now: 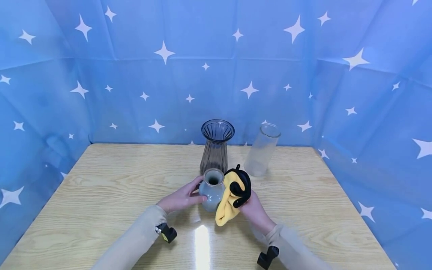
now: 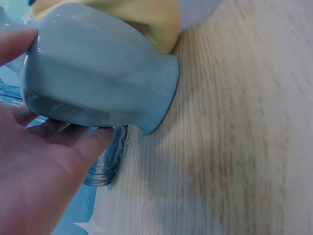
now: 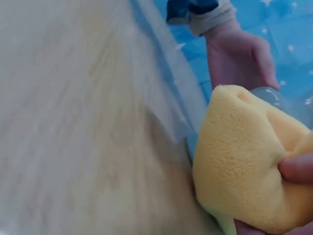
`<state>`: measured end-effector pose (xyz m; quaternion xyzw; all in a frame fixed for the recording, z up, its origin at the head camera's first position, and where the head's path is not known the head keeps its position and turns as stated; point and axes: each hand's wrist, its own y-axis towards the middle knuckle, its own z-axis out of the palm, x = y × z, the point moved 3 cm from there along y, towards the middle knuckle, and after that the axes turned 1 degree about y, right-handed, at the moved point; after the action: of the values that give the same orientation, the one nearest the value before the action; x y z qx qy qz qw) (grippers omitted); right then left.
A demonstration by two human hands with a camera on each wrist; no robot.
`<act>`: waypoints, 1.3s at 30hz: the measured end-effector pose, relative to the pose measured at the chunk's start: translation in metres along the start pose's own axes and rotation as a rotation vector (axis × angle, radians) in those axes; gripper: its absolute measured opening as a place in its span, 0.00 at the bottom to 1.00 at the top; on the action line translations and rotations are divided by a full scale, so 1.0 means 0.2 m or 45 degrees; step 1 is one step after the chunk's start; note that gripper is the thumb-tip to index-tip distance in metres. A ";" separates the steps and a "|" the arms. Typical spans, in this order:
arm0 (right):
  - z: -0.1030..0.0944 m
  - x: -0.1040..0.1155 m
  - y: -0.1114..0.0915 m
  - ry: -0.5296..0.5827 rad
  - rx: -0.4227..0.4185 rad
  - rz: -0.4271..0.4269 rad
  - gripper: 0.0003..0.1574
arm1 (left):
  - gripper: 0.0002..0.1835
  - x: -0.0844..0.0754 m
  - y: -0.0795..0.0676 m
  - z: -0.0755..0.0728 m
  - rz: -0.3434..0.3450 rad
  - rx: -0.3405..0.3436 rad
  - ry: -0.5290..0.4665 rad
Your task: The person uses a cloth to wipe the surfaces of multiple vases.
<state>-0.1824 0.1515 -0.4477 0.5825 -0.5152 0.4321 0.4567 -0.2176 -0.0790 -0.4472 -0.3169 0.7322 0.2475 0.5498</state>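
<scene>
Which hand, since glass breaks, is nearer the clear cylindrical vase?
Right. The right hand is in front of the clear vase; the left hand, farther left, holds the grey vase.

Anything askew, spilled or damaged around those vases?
No spill or damage shows, including on the held grey-blue vase. The clear glass vessel looks slanted in the head view, perhaps only from camera angle; the bright streak on the table looks like reflected light.

Right grip (image 1: pixel 254 210) partly hidden by yellow cloth (image 1: pixel 229 202)
</scene>
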 end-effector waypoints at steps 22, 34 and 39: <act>0.01 0.05 0.01 0.282 0.051 0.222 0.28 | 0.43 0.00 -0.02 0.00 -0.047 -0.007 -0.047; -0.02 0.27 0.03 0.102 0.243 0.041 0.27 | 0.45 0.00 -0.02 0.00 -0.028 0.035 -0.060; -0.03 0.25 0.01 0.229 0.195 0.085 0.22 | 0.44 0.00 -0.01 0.00 -0.020 0.042 -0.077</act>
<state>-0.1803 0.1470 -0.3970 0.5572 -0.4566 0.5356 0.4407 -0.2162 -0.0813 -0.4477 -0.3058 0.7167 0.2406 0.5787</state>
